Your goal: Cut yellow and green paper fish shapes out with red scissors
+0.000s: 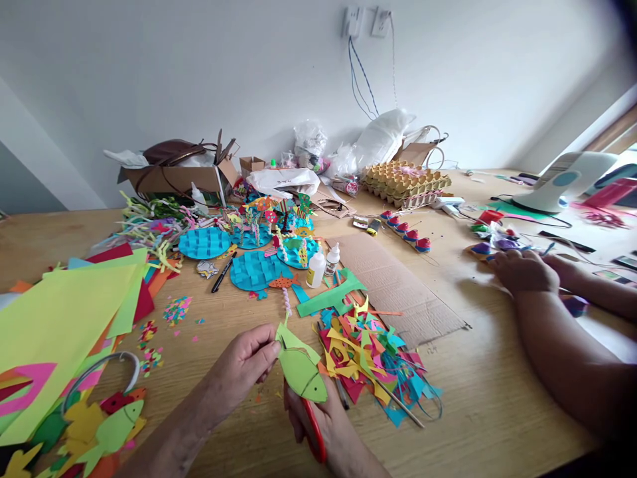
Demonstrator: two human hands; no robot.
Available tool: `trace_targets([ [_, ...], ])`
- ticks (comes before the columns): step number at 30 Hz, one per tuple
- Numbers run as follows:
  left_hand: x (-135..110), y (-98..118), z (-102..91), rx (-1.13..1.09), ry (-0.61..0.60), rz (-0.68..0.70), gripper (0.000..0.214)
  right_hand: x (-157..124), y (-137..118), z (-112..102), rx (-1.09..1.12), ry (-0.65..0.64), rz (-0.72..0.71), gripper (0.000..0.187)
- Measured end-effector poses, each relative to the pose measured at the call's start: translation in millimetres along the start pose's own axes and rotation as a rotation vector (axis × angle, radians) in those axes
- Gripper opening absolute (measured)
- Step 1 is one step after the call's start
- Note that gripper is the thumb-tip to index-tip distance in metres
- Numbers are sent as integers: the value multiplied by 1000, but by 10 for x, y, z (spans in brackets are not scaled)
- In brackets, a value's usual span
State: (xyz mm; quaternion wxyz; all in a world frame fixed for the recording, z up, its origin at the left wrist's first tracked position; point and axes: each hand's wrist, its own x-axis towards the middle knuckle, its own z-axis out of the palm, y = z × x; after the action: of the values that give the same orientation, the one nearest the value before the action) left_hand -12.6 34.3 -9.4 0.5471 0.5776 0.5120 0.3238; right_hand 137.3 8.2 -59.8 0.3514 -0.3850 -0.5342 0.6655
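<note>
My left hand [246, 358] pinches the tail end of a lime green paper fish [301, 375] marked with a drawn outline, an eye and a gill line. Red-handled scissors [314, 431] are gripped in my right hand [331, 425] below the fish; their blades are mostly hidden behind the paper. Just right of the fish lies a heap of colourful paper scraps [358, 348]. Beyond my hands are an orange paper fish [283, 283] on a twisted lilac stem and blue paper-covered discs [259, 271]. Cut paper fish [117, 425] lie at the lower left.
Coloured paper sheets [89, 312] cover the left side. Two glue bottles [315, 269] and a black marker [223, 273] stand or lie ahead. A cardboard strip [393, 285] lies to the right. Egg cartons [405, 182] stack at the back. Another person's hands [527, 273] work at right.
</note>
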Motion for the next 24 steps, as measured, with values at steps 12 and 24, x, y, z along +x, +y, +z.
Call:
trace_targets([
  [12, -27, 25, -33, 20, -30, -13, 25, 3, 73, -9, 19, -40, -24, 45],
  [24, -45, 66, -21, 9, -71, -43, 24, -31, 56, 19, 43, 8, 13, 36],
])
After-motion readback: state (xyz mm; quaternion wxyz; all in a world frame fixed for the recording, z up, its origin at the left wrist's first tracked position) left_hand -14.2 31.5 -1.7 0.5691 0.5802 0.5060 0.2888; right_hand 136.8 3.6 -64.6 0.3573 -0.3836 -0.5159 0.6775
